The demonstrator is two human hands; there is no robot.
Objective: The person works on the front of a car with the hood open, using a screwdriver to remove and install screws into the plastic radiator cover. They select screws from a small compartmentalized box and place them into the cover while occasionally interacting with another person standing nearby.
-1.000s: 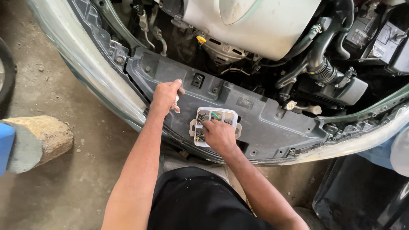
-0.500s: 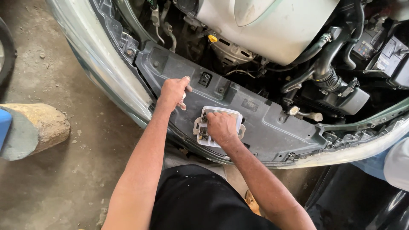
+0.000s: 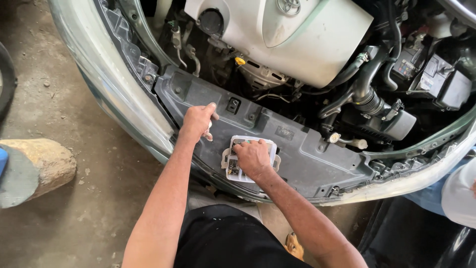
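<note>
The left hand (image 3: 197, 120) is curled loosely on the dark plastic radiator cover panel (image 3: 302, 154), fingers bent over its upper edge, holding nothing else. Just beside it, toward the right arm, the right hand (image 3: 253, 158) lies over a small clear compartment box (image 3: 234, 167) resting on that panel, fingertips dipped inside; whether they pinch anything I cannot tell. Beyond both hands sits the silver engine cover (image 3: 297, 39).

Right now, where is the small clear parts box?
In the head view, the parts box sits on the dark plastic cover at the car's front edge, near frame centre. The right hand reaches into it, and the left hand rests just to its left.
</note>
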